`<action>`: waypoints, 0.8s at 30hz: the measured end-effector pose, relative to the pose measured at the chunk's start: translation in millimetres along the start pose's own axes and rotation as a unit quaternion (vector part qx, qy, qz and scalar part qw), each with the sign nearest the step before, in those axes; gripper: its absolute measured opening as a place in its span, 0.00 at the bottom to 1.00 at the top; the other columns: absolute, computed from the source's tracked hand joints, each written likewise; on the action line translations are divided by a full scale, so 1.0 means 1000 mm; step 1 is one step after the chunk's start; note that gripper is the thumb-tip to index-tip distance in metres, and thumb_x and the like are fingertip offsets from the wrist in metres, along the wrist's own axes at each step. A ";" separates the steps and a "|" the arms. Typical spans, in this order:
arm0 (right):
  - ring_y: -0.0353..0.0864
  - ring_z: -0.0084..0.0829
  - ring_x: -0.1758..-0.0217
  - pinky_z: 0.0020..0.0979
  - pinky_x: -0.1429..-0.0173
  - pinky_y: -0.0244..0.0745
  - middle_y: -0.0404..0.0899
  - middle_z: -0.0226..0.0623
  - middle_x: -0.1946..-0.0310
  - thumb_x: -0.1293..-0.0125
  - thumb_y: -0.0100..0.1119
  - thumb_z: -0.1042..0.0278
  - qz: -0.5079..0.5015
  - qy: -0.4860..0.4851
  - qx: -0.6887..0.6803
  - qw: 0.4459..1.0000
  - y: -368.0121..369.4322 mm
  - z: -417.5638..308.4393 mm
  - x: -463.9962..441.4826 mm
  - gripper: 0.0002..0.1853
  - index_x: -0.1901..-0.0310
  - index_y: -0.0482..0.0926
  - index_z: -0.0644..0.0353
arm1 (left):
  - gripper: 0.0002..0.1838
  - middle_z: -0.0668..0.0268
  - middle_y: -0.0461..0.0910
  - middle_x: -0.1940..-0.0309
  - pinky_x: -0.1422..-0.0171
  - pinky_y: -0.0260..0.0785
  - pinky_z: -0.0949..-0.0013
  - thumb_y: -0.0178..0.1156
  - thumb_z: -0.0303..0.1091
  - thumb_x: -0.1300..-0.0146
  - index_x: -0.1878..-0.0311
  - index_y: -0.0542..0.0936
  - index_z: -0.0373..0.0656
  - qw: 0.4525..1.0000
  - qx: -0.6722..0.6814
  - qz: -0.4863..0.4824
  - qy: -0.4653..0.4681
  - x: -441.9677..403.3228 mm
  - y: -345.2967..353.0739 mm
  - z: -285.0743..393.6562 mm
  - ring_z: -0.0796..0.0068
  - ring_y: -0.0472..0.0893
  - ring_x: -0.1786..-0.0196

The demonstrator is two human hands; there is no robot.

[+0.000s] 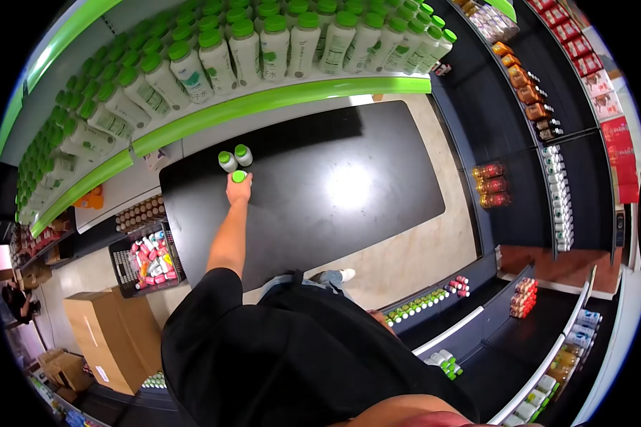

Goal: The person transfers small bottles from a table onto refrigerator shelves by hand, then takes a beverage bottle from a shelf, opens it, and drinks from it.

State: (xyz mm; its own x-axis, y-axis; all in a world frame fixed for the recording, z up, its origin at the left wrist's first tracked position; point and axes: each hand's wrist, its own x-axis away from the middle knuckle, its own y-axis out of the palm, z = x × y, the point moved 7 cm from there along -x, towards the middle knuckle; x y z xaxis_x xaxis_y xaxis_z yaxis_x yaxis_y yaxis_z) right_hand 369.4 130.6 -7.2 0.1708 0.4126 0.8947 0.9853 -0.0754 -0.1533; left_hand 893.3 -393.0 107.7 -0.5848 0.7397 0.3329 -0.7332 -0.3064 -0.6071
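My left hand [239, 191] is closed around a white bottle with a green cap [240, 176], near the left end of the black table [299, 220]. Just beyond it, two more white bottles with green caps, one on the left [227, 162] and one on the right [243, 155], stand upright side by side on the tabletop. My right hand [382, 319] shows only in part, low beside my body near a row of small green-capped bottles [413, 307]. Its fingers are mostly hidden, so I cannot tell whether it holds anything.
A shelf with a green edge [278, 97] carries many green-capped white bottles [274, 53] above the table. A black crate [127, 274] of mixed bottles and a cardboard box [96, 334] stand at left. Dark shelving [520, 164] with bottles lines the right side.
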 end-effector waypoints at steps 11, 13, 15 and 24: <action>0.81 0.29 0.69 0.33 0.64 0.77 0.82 0.42 0.68 0.38 0.59 0.59 0.035 -0.304 0.306 0.902 0.047 -0.239 -0.080 0.17 0.51 0.76 0.58 | 0.29 0.59 0.82 0.56 0.47 0.72 0.57 0.72 0.52 0.57 0.51 0.76 0.52 0.952 -0.114 -0.218 0.183 0.184 0.071 -0.020 0.56 0.81 0.51; 0.82 0.35 0.60 0.34 0.53 0.75 0.83 0.47 0.62 0.41 0.60 0.55 0.007 -0.368 0.288 0.884 0.087 -0.319 -0.013 0.22 0.48 0.74 0.57 | 0.31 0.61 0.82 0.56 0.47 0.73 0.56 0.72 0.54 0.59 0.50 0.76 0.56 0.921 -0.176 -0.283 0.201 0.235 0.089 -0.020 0.56 0.80 0.50; 0.82 0.39 0.58 0.38 0.52 0.75 0.82 0.48 0.61 0.41 0.60 0.56 -0.142 -0.373 0.237 0.886 0.128 -0.342 -0.002 0.24 0.44 0.71 0.55 | 0.33 0.58 0.81 0.53 0.45 0.72 0.55 0.72 0.53 0.59 0.47 0.76 0.54 0.887 -0.195 -0.354 0.222 0.275 0.116 -0.029 0.53 0.79 0.48; 0.79 0.53 0.59 0.48 0.54 0.73 0.81 0.50 0.66 0.51 0.61 0.44 -0.007 -0.398 0.413 0.819 0.093 -0.344 0.058 0.27 0.55 0.69 0.54 | 0.20 0.55 0.80 0.56 0.47 0.68 0.49 0.64 0.43 0.51 0.55 0.75 0.47 0.810 -0.230 -0.397 0.364 0.351 0.153 0.010 0.46 0.75 0.49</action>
State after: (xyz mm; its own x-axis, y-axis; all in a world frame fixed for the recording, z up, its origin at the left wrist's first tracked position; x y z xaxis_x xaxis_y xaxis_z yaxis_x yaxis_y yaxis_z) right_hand 469.1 -164.6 174.2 -0.2163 0.8943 0.3917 0.5980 0.4385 -0.6709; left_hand 571.8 -186.4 139.1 0.4914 0.8028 0.3376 -0.4729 0.5715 -0.6706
